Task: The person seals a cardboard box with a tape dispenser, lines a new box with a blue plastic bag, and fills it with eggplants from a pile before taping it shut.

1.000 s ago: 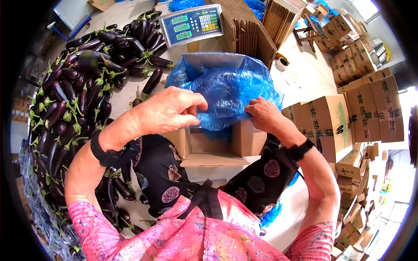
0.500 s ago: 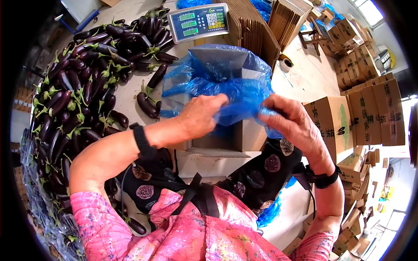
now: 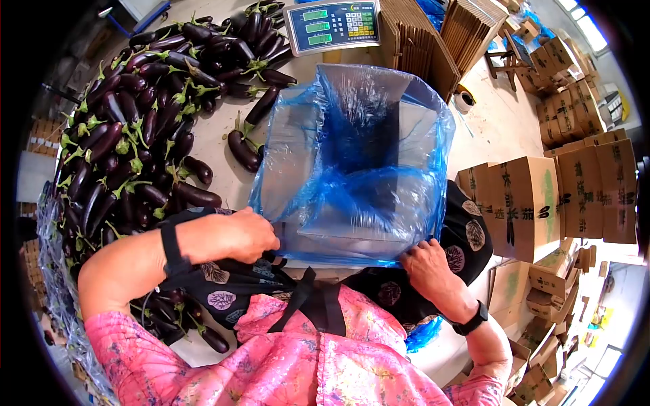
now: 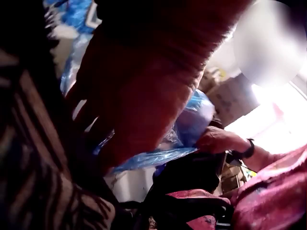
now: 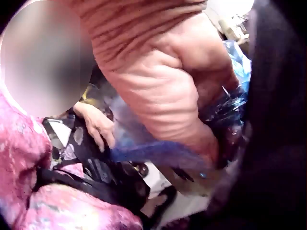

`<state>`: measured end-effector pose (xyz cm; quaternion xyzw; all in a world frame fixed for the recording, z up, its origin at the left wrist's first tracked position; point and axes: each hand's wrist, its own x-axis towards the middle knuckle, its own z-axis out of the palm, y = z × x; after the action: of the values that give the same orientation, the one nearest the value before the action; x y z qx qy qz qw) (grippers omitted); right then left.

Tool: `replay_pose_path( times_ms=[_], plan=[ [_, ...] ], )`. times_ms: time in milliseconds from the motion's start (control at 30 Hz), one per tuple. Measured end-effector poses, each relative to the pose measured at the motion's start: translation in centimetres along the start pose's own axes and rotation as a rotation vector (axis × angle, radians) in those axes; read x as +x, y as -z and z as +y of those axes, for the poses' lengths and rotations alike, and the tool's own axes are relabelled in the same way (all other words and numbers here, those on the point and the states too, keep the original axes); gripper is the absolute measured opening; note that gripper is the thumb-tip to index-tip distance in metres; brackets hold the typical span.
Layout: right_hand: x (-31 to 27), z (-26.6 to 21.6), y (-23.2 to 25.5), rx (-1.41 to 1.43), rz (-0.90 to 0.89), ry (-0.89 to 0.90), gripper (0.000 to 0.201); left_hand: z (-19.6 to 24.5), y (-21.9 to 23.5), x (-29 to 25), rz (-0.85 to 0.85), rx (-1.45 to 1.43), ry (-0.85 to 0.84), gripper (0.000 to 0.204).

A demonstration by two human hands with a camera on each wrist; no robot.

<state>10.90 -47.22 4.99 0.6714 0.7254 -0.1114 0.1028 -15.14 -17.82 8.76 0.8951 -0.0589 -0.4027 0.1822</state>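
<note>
A blue plastic bag [image 3: 352, 169] lines an open cardboard box [image 3: 369, 95] in front of me, its mouth spread wide over the box walls. My left hand [image 3: 247, 233] grips the bag's near left edge, pulled down over the box rim. My right hand [image 3: 423, 264] grips the bag's near right edge [image 5: 158, 151] low at the box corner. In the left wrist view the left hand [image 4: 139, 91] fills the frame, with blue bag film [image 4: 192, 124] past it. A black patterned apron [image 3: 271, 291] hangs between my arms.
A large heap of purple eggplants [image 3: 135, 128] covers the table on the left. A digital scale [image 3: 332, 24] stands behind the box, next to stacks of flat cardboard [image 3: 433, 37]. Printed cartons [image 3: 562, 189] are piled on the right.
Both hands held the bunched bag above the box, then drew apart and down. The bag now stands stretched open over the box, its edges pulled over the near rim.
</note>
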Motion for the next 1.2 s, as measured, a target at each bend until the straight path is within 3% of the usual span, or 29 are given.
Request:
replay_pose_path(
  times_ms=[67,100,233,333,367,400,467,533,567,600,667,733,800,833,867,967,1100,1200],
  plan=[
    [-0.2,0.9,-2.7,-0.079,0.102,-0.029,0.013,-1.8,0.2,0.8,0.004,-0.035,0.054,0.038],
    [-0.1,0.9,-2.8,-0.02,0.053,-0.061,0.022,-3.2,0.8,1.1,0.01,-0.134,0.086,0.04],
    [0.6,0.3,-4.1,0.357,0.132,-0.055,0.042,-8.4,4.1,-1.5,0.064,-0.338,0.164,0.035],
    [0.6,-1.3,-2.9,0.335,0.224,-0.095,0.039,-11.7,4.3,-4.1,0.202,-0.263,0.315,0.051],
    [-0.2,-1.7,-1.3,0.108,0.261,0.026,0.036,-12.0,4.8,-4.3,0.173,-0.342,0.418,0.056],
    [-1.0,-2.5,0.5,0.15,0.128,0.016,0.034,-11.7,5.7,-4.6,0.145,-0.422,0.521,0.062],
    [-2.6,-3.9,3.3,0.224,-0.141,0.003,0.029,-11.9,5.5,-4.1,0.127,-0.547,0.56,0.071],
    [-2.7,-3.4,7.7,0.353,-0.153,-0.074,0.029,-11.4,5.0,-3.2,0.161,-0.669,0.559,0.076],
    [-2.3,-2.8,9.0,0.414,-0.161,-0.116,0.029,-12.5,3.1,-2.1,0.271,-0.781,0.458,0.078],
    [-2.2,-1.4,9.3,0.429,0.019,-0.131,0.021,-12.8,1.8,-0.6,0.346,-0.928,0.377,0.072],
    [-0.6,2.0,10.2,0.449,0.135,-0.197,0.024,-13.0,-0.3,2.0,0.508,-1.221,0.224,0.06],
    [2.3,4.1,10.5,0.511,0.163,-0.426,0.034,-13.2,-1.4,4.1,0.472,-1.234,0.245,0.041],
    [5.4,7.1,7.1,0.556,0.12,-0.495,0.051,-13.4,-2.9,5.5,0.417,-1.363,0.042,0.036],
    [7.0,8.4,5.0,0.635,0.046,-0.554,0.07,-12.9,-3.4,5.4,0.484,-1.368,0.041,0.034],
    [9.1,8.8,4.7,0.527,-0.059,-0.568,0.088,-12.4,-3.8,5.4,0.548,-1.368,0.04,0.033],
    [13.2,10.1,-0.1,0.604,-0.041,-0.531,0.107,-12.7,-7.0,7.8,0.597,-1.509,-0.15,0.037],
    [15.0,10.3,-2.9,0.656,0.014,-0.51,0.071,-12.5,-8.9,7.4,0.64,-1.598,-0.083,0.046],
    [13.9,10.5,-4.6,0.872,0.089,-0.454,0.053,-11.3,-11.8,5.7,0.823,-1.973,-0.224,0.049]
  ],
)
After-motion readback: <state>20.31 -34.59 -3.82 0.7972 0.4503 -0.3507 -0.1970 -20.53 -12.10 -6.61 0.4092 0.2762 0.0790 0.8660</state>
